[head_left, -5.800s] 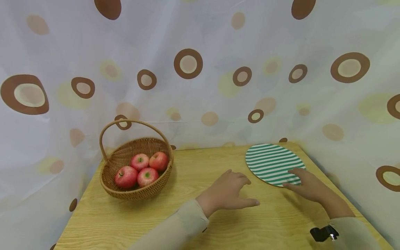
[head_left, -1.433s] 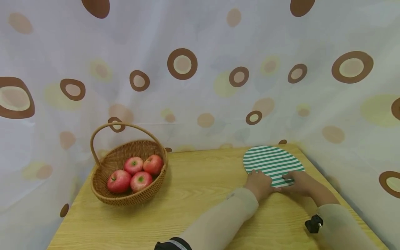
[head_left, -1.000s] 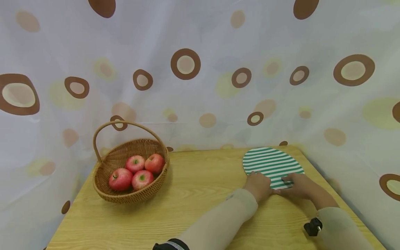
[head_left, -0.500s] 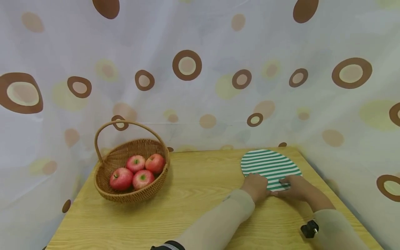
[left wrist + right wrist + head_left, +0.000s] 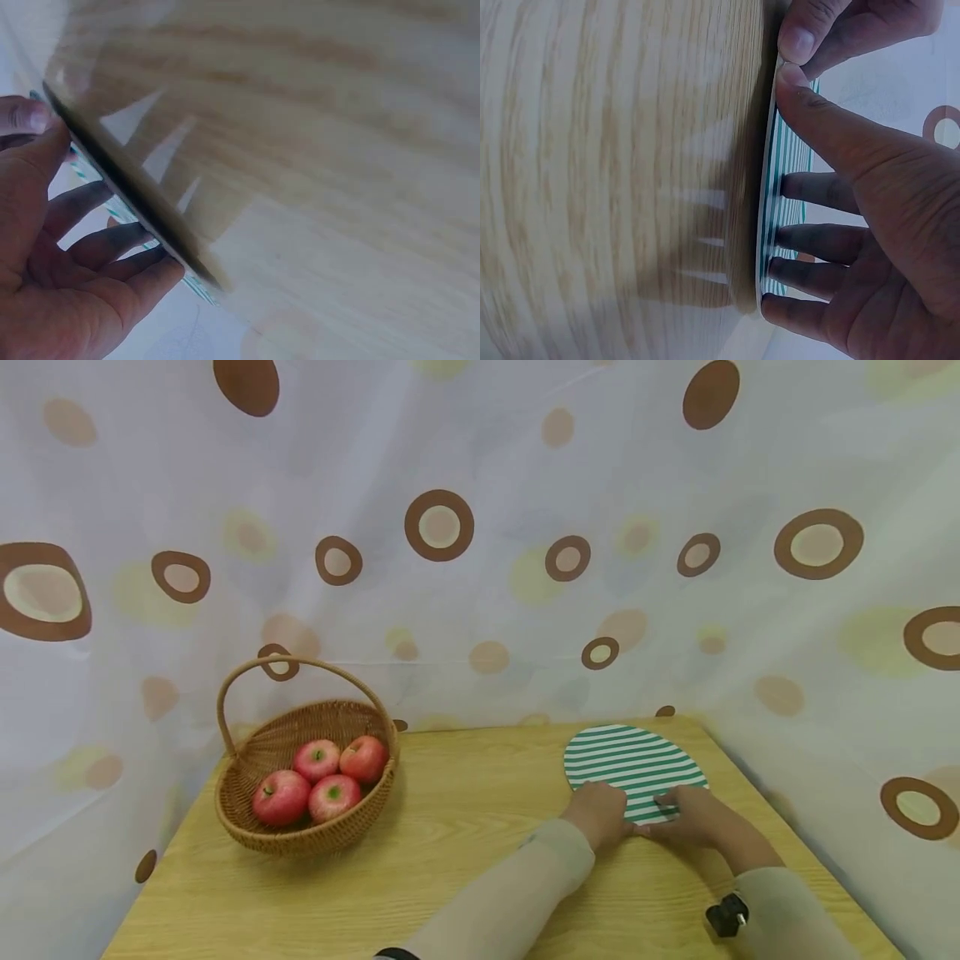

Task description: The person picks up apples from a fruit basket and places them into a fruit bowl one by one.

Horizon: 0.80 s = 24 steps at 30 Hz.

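Basket (image 5: pixel 247 802) with arched handle at left of table (image 5: pixel 450 827), well apart from right side. Four red apples (image 5: pixel 318 772) inside, touching one another. Curtain (image 5: pixel 480 527) with brown rings and pale dots hangs behind and round table edges.

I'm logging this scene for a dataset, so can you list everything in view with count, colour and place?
Striped mat: one, green and white, round, flat on the table's far right, under both hands.
Wicker basket: one, brown with a hoop handle, table's left.
Apples: four, red, inside the basket.
Table: one, light wood.
Curtain: one, white with brown and yellow spots, behind and beside the table.
Left hand: beige sleeve, fingers on the mat's near edge.
Right hand: beige sleeve, fingers on the mat's near edge, thumb at its rim.
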{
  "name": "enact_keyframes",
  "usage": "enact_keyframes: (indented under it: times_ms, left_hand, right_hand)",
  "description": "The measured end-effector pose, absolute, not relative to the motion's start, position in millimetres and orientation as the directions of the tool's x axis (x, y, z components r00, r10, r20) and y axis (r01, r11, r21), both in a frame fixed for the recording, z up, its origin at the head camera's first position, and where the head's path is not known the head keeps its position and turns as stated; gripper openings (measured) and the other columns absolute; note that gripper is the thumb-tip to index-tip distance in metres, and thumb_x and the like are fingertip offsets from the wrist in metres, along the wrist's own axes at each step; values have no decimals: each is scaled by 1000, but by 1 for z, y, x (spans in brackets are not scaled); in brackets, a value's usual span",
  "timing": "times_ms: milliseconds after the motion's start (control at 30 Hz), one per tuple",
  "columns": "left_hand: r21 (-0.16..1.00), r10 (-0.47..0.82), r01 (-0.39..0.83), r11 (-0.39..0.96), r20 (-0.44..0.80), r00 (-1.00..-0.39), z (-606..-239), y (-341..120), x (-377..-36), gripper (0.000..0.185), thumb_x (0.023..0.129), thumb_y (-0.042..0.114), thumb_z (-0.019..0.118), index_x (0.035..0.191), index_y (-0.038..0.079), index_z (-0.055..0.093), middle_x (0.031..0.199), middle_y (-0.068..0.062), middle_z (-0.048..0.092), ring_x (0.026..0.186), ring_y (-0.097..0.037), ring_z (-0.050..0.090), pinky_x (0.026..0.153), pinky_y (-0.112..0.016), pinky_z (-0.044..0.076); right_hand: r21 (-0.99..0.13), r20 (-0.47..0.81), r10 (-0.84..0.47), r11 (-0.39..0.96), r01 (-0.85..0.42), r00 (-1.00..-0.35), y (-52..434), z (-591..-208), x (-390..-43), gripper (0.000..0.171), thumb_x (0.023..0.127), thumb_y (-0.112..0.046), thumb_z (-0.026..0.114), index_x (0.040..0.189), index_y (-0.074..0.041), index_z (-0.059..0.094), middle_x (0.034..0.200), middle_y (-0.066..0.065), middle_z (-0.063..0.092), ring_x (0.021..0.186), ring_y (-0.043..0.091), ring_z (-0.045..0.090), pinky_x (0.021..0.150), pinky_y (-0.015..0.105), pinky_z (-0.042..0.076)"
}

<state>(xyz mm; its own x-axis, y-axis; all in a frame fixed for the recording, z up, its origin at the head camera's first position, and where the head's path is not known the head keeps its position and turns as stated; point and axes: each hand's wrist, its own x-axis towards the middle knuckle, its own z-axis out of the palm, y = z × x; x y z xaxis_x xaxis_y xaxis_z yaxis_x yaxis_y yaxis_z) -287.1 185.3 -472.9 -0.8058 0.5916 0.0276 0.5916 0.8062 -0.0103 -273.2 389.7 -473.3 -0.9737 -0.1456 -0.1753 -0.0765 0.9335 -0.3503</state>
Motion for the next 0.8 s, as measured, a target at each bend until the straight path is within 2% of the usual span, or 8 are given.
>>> enact_keyframes:
  times_ms: [133,300,400,500,633,800]
  left_hand:
    - [6,598,598,801,49,-800,-472,184,-288,54,94,73,61,94,22,80,96,11,79,96,-5,73,102,-23,56]
    - [-2,584,584,812,40,-811,-469,182,-287,53,94,73,62,103,24,80,95,13,78,91,-3,71,96,-20,57]
    - [-14,585,585,811,21,-810,-469,181,-286,55,94,74,60,106,25,80,95,13,77,91,-3,71,98,-20,56]
    - [-25,595,595,803,15,-803,-470,180,-285,56,93,75,59,105,25,80,95,13,77,92,-4,71,101,-21,54]
    - [-46,609,607,793,24,-793,-473,177,-283,53,96,73,58,103,26,80,92,14,76,87,-3,68,99,-21,55]
    - [-61,613,610,790,39,-789,-474,174,-279,53,96,74,58,101,25,80,91,13,76,84,-3,66,96,-22,55]
  right_hand:
    - [-342,-163,-151,936,-88,-975,390,-472,-273,93,86,-64,81,134,14,64,133,35,66,127,54,61,104,66,52]
    - [-342,-167,-149,936,-84,-975,387,-471,-273,89,88,-61,81,135,12,65,136,35,65,128,53,61,103,66,53]
    - [-343,-174,-146,936,-79,-974,384,-471,-272,89,87,-61,81,135,13,65,135,35,65,124,48,64,101,63,54]
    - [-341,-180,-140,937,-72,-974,381,-472,-271,92,87,-63,81,135,13,64,135,35,65,123,47,65,101,63,54]
    - [-342,-188,-136,938,-65,-973,378,-473,-268,91,87,-63,81,136,12,64,138,36,64,128,51,62,103,66,52]
    - [-347,-197,-140,935,-65,-970,376,-473,-266,89,87,-61,81,137,11,64,138,36,63,126,47,63,102,65,53]
